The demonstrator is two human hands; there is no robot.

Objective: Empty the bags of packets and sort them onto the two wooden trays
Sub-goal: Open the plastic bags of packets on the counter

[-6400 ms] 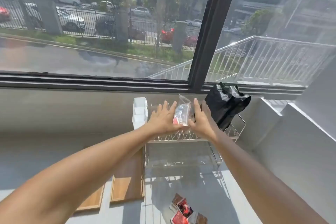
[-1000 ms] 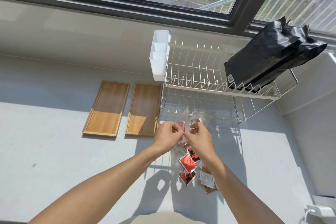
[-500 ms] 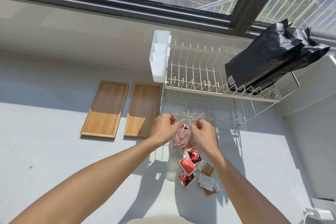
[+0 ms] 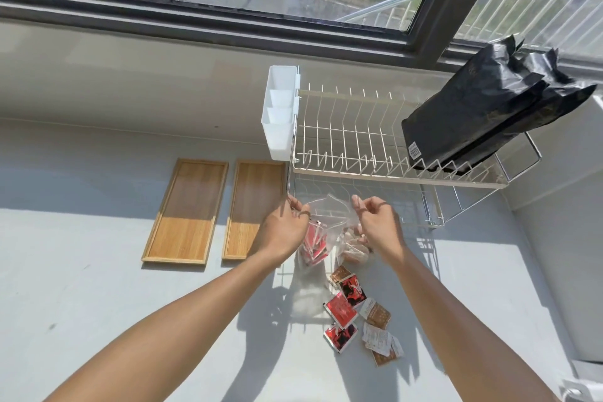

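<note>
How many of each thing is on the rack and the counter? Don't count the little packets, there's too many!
Wooden trays: 2
Black bags on the dish rack: 2
Clear bag held by both hands: 1
White cutlery holder: 1
Dish rack: 1
Total: 7

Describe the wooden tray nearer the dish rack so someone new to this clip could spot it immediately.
Start at the white wire dish rack under the window. On the counter to its left lie two wooden trays side by side; the wanted tray is the right one, just below the rack's white plastic caddy, while its twin lies farther left.
</note>
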